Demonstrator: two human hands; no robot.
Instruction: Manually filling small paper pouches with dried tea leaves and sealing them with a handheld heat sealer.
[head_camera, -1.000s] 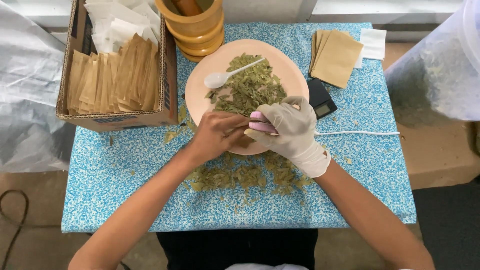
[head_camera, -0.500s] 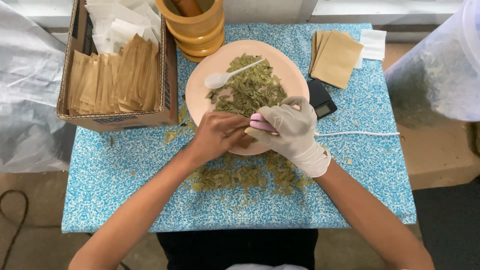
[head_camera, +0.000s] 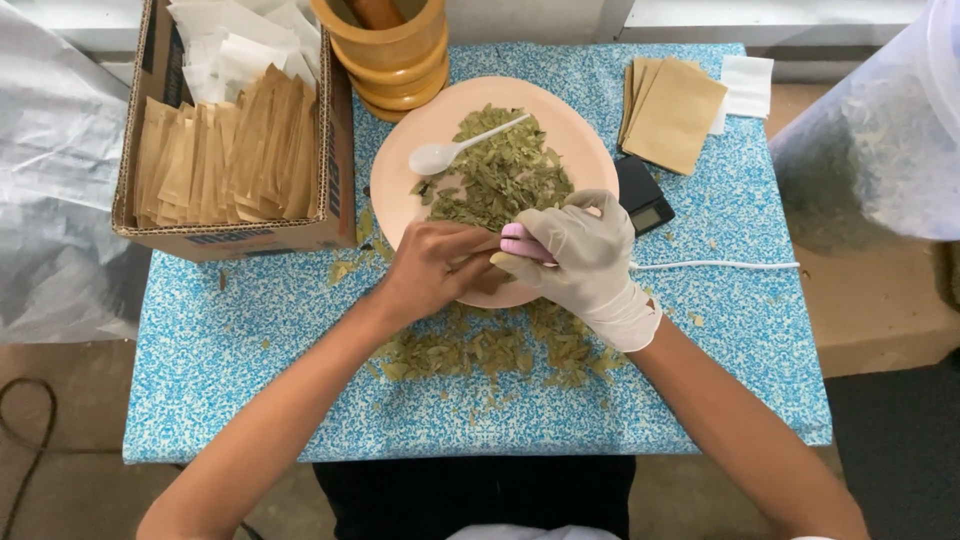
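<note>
Seen from above: a person's bare left hand and white-gloved right hand meet at the near edge of a peach plate heaped with dried green leaves. The gloved fingers are closed around a small pink object; the bare hand curls near it, its hold unclear. The object looks light, smooth and rigid, best pinched at its sides. A white spoon lies farther back
</note>
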